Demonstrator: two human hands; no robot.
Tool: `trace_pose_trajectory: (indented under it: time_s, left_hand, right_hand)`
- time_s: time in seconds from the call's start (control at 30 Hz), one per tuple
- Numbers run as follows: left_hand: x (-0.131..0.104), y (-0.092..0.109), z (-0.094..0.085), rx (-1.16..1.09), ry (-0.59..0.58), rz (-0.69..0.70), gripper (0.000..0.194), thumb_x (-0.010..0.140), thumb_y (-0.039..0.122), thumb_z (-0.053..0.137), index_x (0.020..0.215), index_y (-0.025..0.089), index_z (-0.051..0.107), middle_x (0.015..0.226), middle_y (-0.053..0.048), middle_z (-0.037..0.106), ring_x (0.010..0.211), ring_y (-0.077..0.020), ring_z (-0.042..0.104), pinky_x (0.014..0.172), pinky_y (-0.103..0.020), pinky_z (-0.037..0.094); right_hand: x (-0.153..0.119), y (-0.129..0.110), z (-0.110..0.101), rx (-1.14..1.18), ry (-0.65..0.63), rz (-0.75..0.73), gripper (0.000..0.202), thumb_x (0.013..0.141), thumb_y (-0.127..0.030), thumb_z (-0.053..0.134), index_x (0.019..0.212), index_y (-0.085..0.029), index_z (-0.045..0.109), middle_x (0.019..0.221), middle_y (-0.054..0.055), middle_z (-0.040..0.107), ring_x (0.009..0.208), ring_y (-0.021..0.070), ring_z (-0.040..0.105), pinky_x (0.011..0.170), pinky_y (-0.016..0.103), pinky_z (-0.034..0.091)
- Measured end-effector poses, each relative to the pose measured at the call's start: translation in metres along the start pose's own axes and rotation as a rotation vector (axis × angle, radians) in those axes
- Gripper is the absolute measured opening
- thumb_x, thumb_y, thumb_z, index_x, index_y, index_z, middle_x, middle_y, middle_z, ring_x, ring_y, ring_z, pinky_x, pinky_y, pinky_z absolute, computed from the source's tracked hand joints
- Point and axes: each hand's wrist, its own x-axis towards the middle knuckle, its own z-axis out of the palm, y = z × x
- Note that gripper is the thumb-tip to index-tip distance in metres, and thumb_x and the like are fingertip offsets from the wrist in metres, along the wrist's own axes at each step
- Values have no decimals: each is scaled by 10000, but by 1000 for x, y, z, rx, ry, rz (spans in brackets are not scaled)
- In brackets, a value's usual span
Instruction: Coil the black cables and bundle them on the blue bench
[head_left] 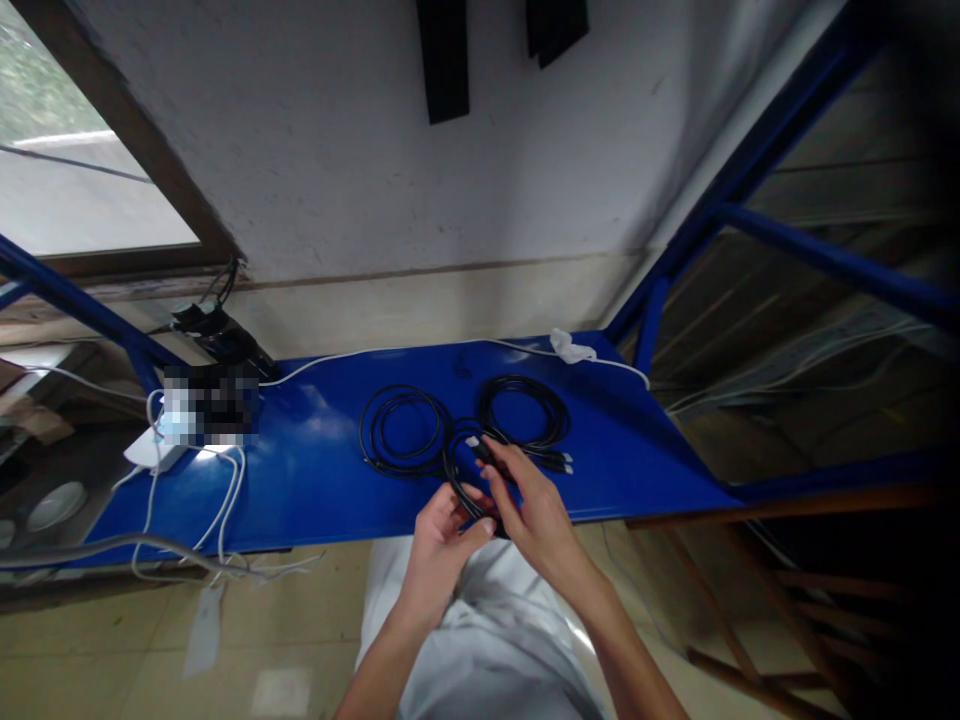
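Note:
My left hand (445, 535) is closed round a bundle of black cable (466, 500) at the front edge of the blue table. In my right hand (531, 503), thumb and fingers pinch the black plug (478, 448) of that cable, its metal tip pointing up and left. One coiled black cable (363, 430) lies on the table left of my hands. Another coil (564, 408) rests behind and to the right, with its plugs (557, 461) beside my right hand.
A white power strip (156, 446) and white wires (231, 490) occupy the left end of the blue table (300, 500). White plastic (572, 347) lies at the back right. Blue frame bars (651, 320) rise at both sides.

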Motion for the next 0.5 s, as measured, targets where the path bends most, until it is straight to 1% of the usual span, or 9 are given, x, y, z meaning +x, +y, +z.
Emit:
trace_pose_trajectory:
  time_s: [0.07,0.13,0.2,0.3,0.4,0.5]
  left_hand:
    - [0,1,-1,-3,-2,5,400,819,265,928,1138,178,702,1183,-97,721,1061,-215,692,934,-311,574]
    - [0,2,-1,-3,3,-8,437,789,229,941,1134,187,677,1178,-86,725,1059,-211,704,949,-311,576]
    - [1,4,0,-7,2,-17,454,773,205,944,1121,191,653,1151,-78,728,1048,-209,713,953,-315,584]
    - [3,4,4,-14,-13,-26,529,767,192,934,1204,192,635,1190,-98,730,1052,-230,730,951,-346,605]
    - [6,1,8,-4,7,-8,626,725,166,942,1263,197,625,1234,-111,732,1078,-259,741,937,-364,621]
    - [8,-1,7,62,35,6,529,720,148,929,1182,171,672,1207,-119,751,1080,-274,743,926,-362,618]
  right_hand:
    - [-5,2,4,40,-6,28,290,1097,-274,598,1363,-212,697,1205,100,809,1071,226,807,927,329,660]
    - [-8,4,6,47,-1,45,179,1074,-275,647,1206,-219,755,1104,73,828,992,224,817,878,316,658]
    - [-10,3,7,64,2,46,144,1065,-265,666,1136,-221,783,1038,64,827,928,216,810,828,311,650]
    - [-9,-2,6,148,23,38,146,1057,-247,685,1121,-222,814,1026,69,807,924,207,784,808,308,639]
    - [-10,-10,7,218,-13,5,194,1060,-219,675,1188,-244,819,1074,70,781,965,197,757,844,317,637]
    - [-13,-16,8,170,-103,-75,290,1070,-201,644,1313,-276,784,1144,84,739,1037,209,719,889,356,631]
